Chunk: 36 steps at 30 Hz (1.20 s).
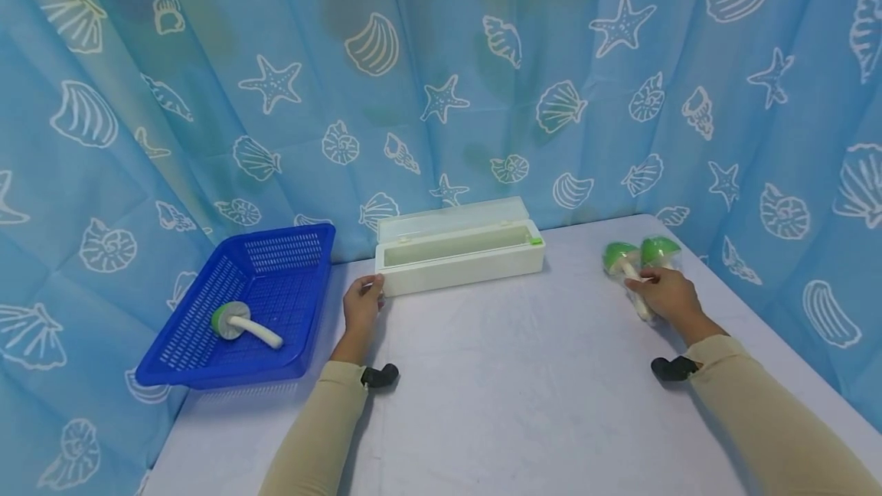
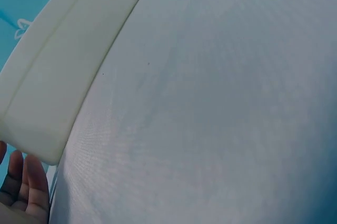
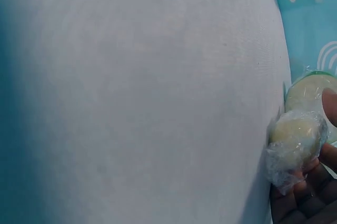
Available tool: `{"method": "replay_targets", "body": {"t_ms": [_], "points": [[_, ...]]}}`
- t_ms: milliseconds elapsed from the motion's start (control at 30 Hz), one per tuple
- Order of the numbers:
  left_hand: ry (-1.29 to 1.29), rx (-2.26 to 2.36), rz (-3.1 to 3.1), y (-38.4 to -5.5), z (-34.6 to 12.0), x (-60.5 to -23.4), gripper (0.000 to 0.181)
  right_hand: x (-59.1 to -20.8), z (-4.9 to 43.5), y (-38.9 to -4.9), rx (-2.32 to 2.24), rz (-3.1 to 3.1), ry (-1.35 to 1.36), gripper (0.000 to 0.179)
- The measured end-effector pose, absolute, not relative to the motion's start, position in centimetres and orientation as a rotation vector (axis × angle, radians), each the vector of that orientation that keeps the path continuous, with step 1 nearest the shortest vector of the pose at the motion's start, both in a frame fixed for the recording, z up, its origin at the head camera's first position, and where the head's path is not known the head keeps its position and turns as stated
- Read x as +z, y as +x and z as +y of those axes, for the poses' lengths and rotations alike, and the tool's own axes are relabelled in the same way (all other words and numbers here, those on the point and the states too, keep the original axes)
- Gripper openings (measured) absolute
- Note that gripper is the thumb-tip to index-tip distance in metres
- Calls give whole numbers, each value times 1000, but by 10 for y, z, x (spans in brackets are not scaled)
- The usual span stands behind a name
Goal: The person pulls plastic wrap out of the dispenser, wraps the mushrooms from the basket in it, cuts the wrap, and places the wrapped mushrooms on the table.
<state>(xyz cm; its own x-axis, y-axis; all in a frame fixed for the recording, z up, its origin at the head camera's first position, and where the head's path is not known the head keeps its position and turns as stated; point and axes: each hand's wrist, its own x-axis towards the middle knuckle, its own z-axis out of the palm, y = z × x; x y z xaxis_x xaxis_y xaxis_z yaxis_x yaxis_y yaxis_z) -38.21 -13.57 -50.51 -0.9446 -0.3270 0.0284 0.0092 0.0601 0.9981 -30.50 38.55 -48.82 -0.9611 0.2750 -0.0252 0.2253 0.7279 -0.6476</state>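
- At the right side of the counter [image 1: 510, 389], my right hand [image 1: 668, 295] grasps the white stem of a toy mushroom [image 1: 625, 263] wrapped in clear plastic; I cannot tell whether it is lifted.
- Just beside its green cap is another wrapped mushroom [image 1: 659, 251], also green-capped and partly hidden behind my hand.
- By the back edge of the counter, my left hand [image 1: 362, 303] touches the left end of a long white box [image 1: 462, 270], its fingers loose rather than clenched around anything.
- Behind the box's opening, its clear lid [image 1: 455, 219] is raised, and a small green tab [image 1: 535, 241] sits at the right end of the rim.
- To the left of my left hand, a blue basket [image 1: 318, 297] holds a third mushroom [image 1: 237, 321], its green cap to the left and its stem pointing right and towards me.
- On both arms I wear beige sleeves [image 1: 320, 419], with a black piece [image 1: 380, 376] at each wrist.
- Behind everything hangs a blue curtain [image 1: 482, 144] printed with white shells and starfish.
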Motion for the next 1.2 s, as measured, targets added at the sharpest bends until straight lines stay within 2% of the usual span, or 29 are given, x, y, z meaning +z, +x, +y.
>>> {"method": "replay_targets", "body": {"t_ms": [200, 633, 1000, 1200], "points": [[340, -1983, -2064, -380, -139, -503, 35, -485, 383, -307, 1005, -2875, -392, 72], [363, -2008, -2060, -379, -146, -504, 32, -481, 382, -306, 965, -2834, -298, 44], [296, -1874, -2142, -377, -149, -490, 23, -460, 362, -304, 962, -2627, -142, 32], [259, -1852, -2158, -378, -153, -482, 21, -450, 342, -317, 987, -2577, -110, 26]]}}
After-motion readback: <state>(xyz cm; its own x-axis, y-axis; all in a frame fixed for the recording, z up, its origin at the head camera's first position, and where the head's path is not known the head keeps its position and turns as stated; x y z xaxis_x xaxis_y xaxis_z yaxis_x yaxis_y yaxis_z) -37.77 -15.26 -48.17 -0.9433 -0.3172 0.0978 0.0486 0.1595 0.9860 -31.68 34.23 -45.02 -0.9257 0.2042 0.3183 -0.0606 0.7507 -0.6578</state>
